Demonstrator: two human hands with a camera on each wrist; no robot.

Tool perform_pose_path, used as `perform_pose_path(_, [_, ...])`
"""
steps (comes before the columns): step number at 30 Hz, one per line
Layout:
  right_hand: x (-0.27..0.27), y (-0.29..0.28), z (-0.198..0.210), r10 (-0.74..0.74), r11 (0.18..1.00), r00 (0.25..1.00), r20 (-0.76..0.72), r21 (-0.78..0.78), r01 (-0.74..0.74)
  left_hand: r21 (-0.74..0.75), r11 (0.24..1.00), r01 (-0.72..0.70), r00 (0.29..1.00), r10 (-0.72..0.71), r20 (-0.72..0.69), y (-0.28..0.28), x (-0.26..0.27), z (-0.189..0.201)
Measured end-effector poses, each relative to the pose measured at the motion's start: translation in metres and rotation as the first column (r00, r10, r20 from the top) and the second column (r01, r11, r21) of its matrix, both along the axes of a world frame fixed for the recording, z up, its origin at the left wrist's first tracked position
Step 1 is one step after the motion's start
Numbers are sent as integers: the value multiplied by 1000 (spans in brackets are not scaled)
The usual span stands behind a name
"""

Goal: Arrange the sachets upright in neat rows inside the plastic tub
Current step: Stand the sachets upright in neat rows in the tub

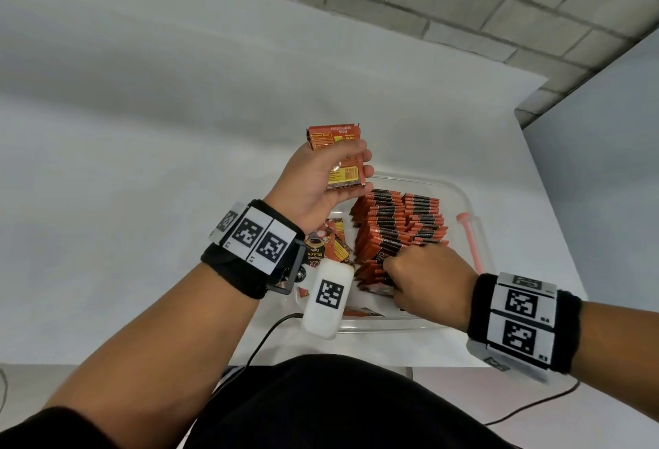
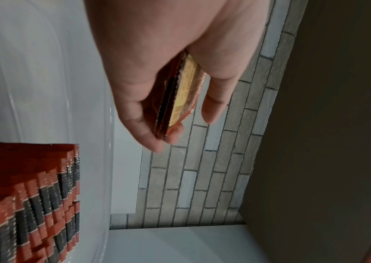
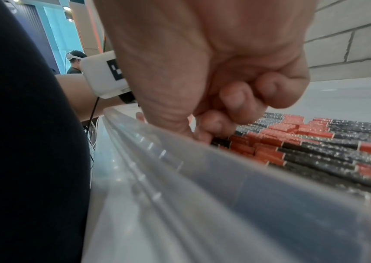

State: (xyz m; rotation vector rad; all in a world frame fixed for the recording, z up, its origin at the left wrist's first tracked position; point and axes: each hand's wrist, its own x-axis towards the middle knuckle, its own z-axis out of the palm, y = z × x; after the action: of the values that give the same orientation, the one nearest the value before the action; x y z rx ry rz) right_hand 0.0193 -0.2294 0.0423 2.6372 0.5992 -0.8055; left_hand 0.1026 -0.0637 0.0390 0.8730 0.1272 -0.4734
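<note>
A clear plastic tub [image 1: 460, 192] stands on the white table, with orange-and-black sachets [image 1: 399, 224] upright in tight rows on its right side. A few loose sachets [image 1: 330, 242] lie flat in its left part. My left hand [image 1: 360, 163] is raised over the tub's far-left rim and grips a small stack of sachets [image 1: 335, 136] between thumb and fingers; the left wrist view shows this stack [image 2: 180, 92] edge-on above the rows [image 2: 33, 204]. My right hand [image 1: 392, 270] is inside the tub at the near end of the rows, thumb and curled fingers [image 3: 222, 122] closed on the nearest sachets [image 3: 326, 151].
A pink stick-like object [image 1: 470, 238] lies along the tub's right side. A black cable [image 1: 264, 338] runs off the table's near edge. The table [image 1: 142, 163] ends just right of the tub, with a brick wall [image 1: 463, 3] behind. Another person [image 3: 74, 62] stands far off.
</note>
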Motion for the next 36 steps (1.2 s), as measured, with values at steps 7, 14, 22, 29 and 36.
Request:
perform_pose_path(7, [-1,0,-2,1,1000,1000,19,-17,-1,6,1000,9,1000,-9,-14,-1,-1,0])
perform_pose_path(14, [1,-3,0,9,1000,999,43,20,-10,14,1000,9,1000,-8,-25,-3,-2,1])
perform_pose_path(22, [3,-12,6,-29,993,995,94,116,18,-54,998,28,992,-35,-124,-4,-5,2])
perform_pose_path(29, [4,-19,0,-55,990,993,107,137,40,-7,999,46,988,-46,-144,-9,-9,3])
perform_pose_path(36, [8,-23,7,-85,981,991,101,180,66,35,996,78,986,-72,-148,-13,-10,6])
